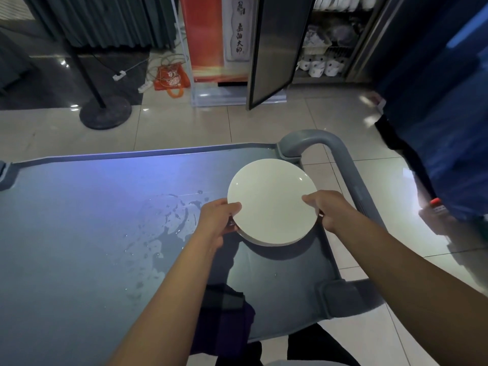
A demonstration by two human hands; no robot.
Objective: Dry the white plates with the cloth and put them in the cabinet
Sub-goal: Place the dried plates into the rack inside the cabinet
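A stack of white plates (272, 202) hangs just above the right end of the grey cart top (79, 233). My left hand (219, 220) grips its left rim, thumb on the upper face. My right hand (330, 210) grips the right rim the same way. A dark purple cloth (227, 320) lies on the cart's near edge, between my forearms. The cabinet (330, 43) stands open at the back right, with white dishes on its shelves and its dark door (274, 48) swung out to the left.
Water is pooled on the cart top (169, 228) left of the plates. The cart's grey handle (343, 165) curves along the right end. A round stand base (105, 112) and an orange bag (171, 77) sit on the tiled floor. A blue covered object (443, 101) stands at the right.
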